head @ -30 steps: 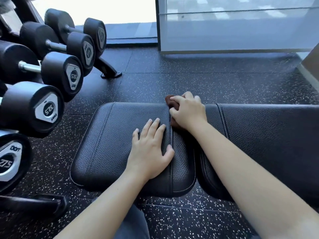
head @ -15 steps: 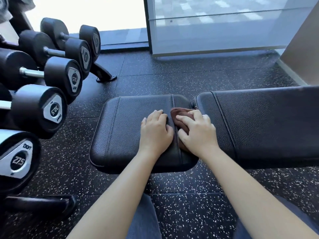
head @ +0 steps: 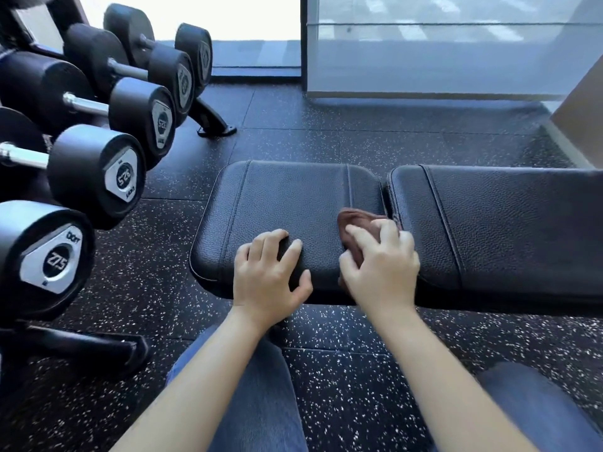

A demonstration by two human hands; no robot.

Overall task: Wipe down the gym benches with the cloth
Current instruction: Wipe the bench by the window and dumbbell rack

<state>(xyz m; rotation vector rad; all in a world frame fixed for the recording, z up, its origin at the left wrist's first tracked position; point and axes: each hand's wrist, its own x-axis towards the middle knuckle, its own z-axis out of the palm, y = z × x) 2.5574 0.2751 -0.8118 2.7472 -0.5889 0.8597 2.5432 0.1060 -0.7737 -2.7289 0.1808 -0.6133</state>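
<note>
A black padded gym bench lies across the middle, with a seat pad (head: 287, 203) on the left and a longer back pad (head: 505, 223) on the right. A small brown cloth (head: 355, 223) sits on the seat pad's right end, beside the gap between the pads. My right hand (head: 381, 272) lies on top of the cloth with its fingers curled over it, pressing it to the pad near the front edge. My left hand (head: 270, 278) rests on the seat pad just to the left, fingers bent, holding nothing.
A rack of black dumbbells (head: 98, 177) stands close on the left, its foot (head: 215, 125) on the speckled rubber floor (head: 359, 353). A glass panel (head: 456, 47) and a wall corner (head: 580, 112) are behind. My knees in jeans (head: 254, 393) are below.
My right hand has drawn the cloth from the pad's far edge toward the near edge. My left hand has slid back to the front of the seat pad, and its fingers have curled.
</note>
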